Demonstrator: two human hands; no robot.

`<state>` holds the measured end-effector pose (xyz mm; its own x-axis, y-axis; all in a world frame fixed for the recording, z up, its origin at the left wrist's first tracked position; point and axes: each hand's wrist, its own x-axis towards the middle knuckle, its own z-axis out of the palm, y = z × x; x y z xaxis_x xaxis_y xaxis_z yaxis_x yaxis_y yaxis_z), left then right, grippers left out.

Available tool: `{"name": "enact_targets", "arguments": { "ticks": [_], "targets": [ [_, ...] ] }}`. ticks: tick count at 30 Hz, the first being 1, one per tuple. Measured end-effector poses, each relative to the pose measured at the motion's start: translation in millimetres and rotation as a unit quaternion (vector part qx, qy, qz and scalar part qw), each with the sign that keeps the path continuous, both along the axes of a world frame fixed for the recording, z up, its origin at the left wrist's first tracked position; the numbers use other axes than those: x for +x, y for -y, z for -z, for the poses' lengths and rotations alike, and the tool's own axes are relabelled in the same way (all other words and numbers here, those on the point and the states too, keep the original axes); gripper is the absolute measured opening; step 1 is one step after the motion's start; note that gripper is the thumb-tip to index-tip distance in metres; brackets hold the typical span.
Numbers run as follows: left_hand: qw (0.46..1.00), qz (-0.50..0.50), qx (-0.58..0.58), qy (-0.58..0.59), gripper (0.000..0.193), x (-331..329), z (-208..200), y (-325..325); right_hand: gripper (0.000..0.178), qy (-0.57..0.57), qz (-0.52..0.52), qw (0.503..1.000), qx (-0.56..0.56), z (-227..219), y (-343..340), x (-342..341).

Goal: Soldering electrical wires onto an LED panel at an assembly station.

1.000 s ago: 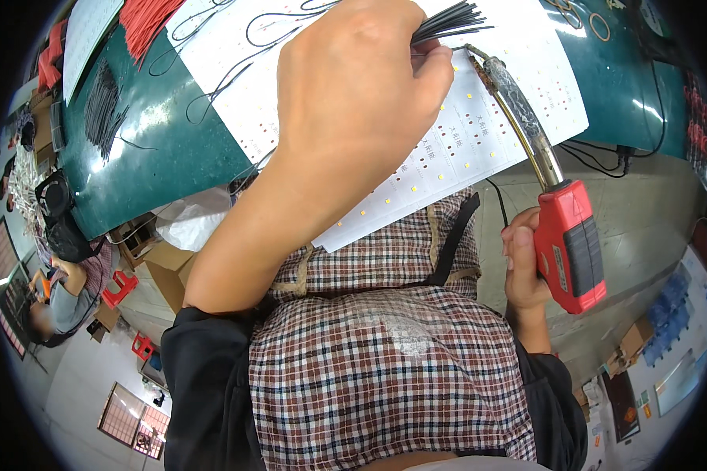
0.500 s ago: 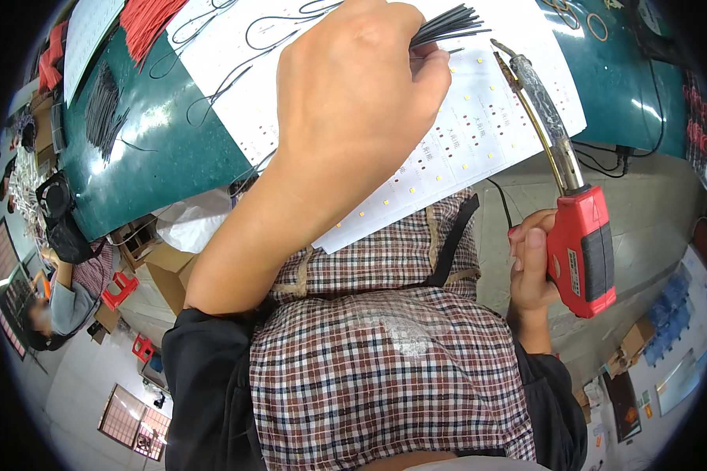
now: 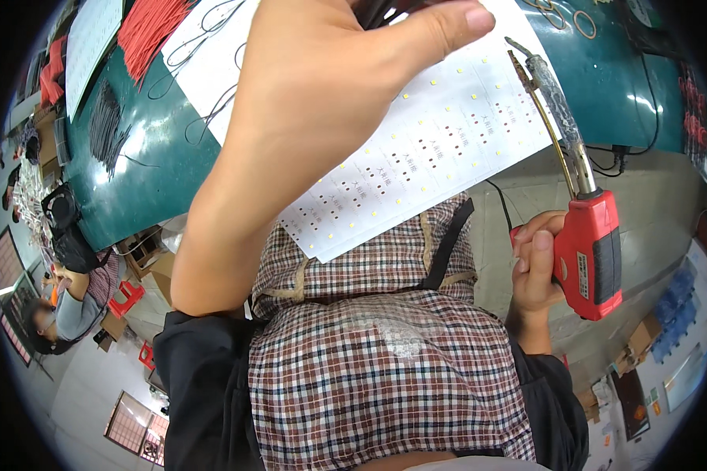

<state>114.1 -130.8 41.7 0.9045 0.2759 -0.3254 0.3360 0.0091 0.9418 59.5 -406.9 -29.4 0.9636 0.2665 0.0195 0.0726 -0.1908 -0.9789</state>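
My left hand (image 3: 314, 94) reaches over a white circuit-board panel (image 3: 416, 177) dotted with small yellow squares and dark spots. Its thumb stretches out to the right, while the other fingers are mostly hidden at the top edge. In the crook of that thumb shows a bundle of thin black wires (image 3: 385, 11), partly cut off by the frame. My right hand (image 3: 536, 271) grips a red soldering gun (image 3: 593, 255) with a dark grip panel. The gun points upward, its worn tip and a thin brass feed tube close to the panel's right edge.
Red wires (image 3: 149, 35) and a pile of black wires (image 3: 106, 122) lie on the green table (image 3: 153, 184) at left. Looped black wires cross the panel's far left part. Rubber bands (image 3: 584, 24) lie at far right. A co-worker (image 3: 63, 314) sits at far left.
My left hand has moved left and toward the top edge with the black wires, and its thumb has stretched outward. The panel has shifted left. The soldering gun has shifted slightly right.
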Motion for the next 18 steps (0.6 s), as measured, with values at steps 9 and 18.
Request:
{"name": "enact_targets", "arguments": {
  "ticks": [9, 18],
  "targets": [
    [0.943, 0.095, 0.319, -0.026, 0.024, 10, 9, 16, 0.016, -0.01, -0.013, 0.997, -0.08, 1, 3, -5],
    [0.914, 0.074, 0.394, 0.061, 0.029, 1, 43, 14, 0.015, 0.016, -0.047, 0.992, -0.114, 6, 10, -2]
  ]
}}
